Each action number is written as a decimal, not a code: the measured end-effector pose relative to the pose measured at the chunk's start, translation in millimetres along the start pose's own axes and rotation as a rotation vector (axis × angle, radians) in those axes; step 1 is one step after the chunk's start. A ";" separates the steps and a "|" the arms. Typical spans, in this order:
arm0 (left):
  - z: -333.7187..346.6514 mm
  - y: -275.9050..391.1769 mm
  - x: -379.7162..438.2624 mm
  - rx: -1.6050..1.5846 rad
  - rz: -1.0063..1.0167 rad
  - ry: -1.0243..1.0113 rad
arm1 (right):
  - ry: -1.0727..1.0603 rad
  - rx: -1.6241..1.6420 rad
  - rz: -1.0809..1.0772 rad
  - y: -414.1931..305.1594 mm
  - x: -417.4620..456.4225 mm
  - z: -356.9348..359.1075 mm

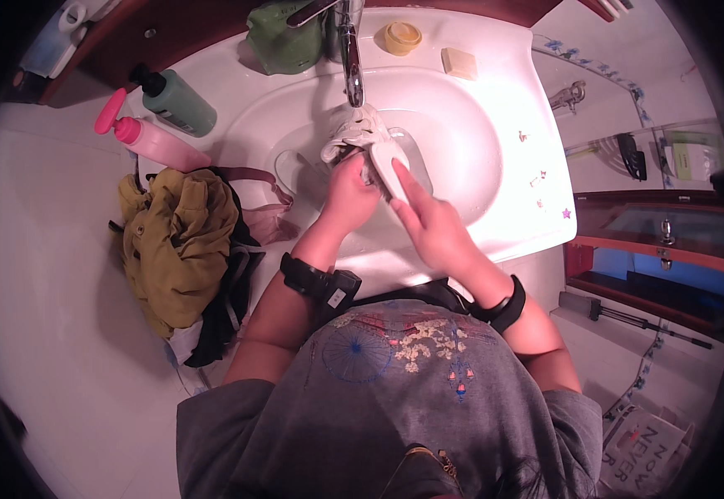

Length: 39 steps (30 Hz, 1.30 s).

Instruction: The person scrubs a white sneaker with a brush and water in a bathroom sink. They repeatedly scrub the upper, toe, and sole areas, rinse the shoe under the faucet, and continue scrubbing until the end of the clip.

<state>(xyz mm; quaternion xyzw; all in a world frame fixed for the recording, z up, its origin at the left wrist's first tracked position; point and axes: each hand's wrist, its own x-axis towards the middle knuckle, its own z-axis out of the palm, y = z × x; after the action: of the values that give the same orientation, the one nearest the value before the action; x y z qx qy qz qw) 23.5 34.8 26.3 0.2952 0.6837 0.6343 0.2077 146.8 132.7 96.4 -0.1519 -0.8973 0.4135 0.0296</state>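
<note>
A light-coloured shoe [357, 132], apparently with cut-outs, is held over the white washbasin [468, 118], just under the chrome faucet [354, 81]. My left hand [352, 193] grips its near end. My right hand [427, 224] is closed around a white-backed brush [389, 165], which lies along the shoe's right side; its bristles are hidden. A second pale object [299, 174], perhaps another shoe, rests in the basin left of my left hand. What lies under the hands is partly hidden.
Along the basin's back rim stand a green pouch [287, 40], a yellow round container [402, 37] and a bar of soap [459, 63]. At the left are a green pump bottle [181, 103], a pink pump bottle [156, 143] and piled clothes [181, 243]. A cabinet [655, 249] stands right.
</note>
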 end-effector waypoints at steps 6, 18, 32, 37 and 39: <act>4.1 -3.4 -9.2 0.164 0.040 -0.037 | 0.010 0.063 0.162 6.8 21.0 -8.2; 0.5 2.5 -0.1 -0.061 -0.059 0.006 | 0.021 0.020 0.015 0.2 7.3 2.5; -0.6 -15.0 2.8 -0.250 -0.075 -0.002 | 0.035 -0.107 0.087 17.1 -9.3 -13.6; 10.1 -15.7 -8.4 -0.030 0.093 -0.053 | 0.129 -0.082 0.185 21.1 16.8 -15.7; 17.6 -6.1 -11.8 -0.006 0.029 -0.088 | 0.108 -0.025 0.217 21.6 24.0 -21.4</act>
<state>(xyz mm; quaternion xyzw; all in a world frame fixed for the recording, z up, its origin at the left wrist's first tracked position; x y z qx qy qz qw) 43.0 39.9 17.3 0.3319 0.6677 0.6256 0.2293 133.1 168.7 92.4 -0.2708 -0.8777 0.3942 0.0312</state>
